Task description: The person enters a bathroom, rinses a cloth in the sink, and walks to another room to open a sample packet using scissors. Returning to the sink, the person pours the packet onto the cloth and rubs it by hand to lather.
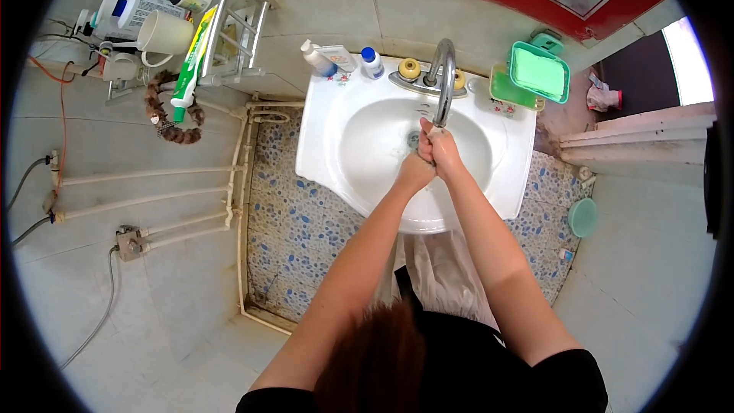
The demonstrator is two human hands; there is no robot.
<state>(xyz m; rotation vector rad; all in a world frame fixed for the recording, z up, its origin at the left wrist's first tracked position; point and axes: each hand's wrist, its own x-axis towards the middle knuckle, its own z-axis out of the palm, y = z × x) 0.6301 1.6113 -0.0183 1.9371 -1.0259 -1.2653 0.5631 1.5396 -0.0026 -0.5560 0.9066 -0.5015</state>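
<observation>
My right hand (445, 150) is under the spout of the chrome faucet (445, 69), its fingers curled against my left hand. My left hand (416, 173) sits just below and to the left, pressed to the right one, with its fingers mostly hidden. Both hands are over the bowl of the white washbasin (367, 149), near the drain (414, 139). Skin on the hands looks wet. Whether anything small lies between the palms cannot be seen. Yellow round knobs (410, 69) flank the faucet's base.
On the basin's back ledge stand a blue-capped bottle (372, 65), a pump bottle (318, 60) and a green soap box (539, 73). A wall rack (229, 38) at left carries a mug (164, 33) and a toothpaste tube (193, 69). Pipes (153, 176) run along the left wall.
</observation>
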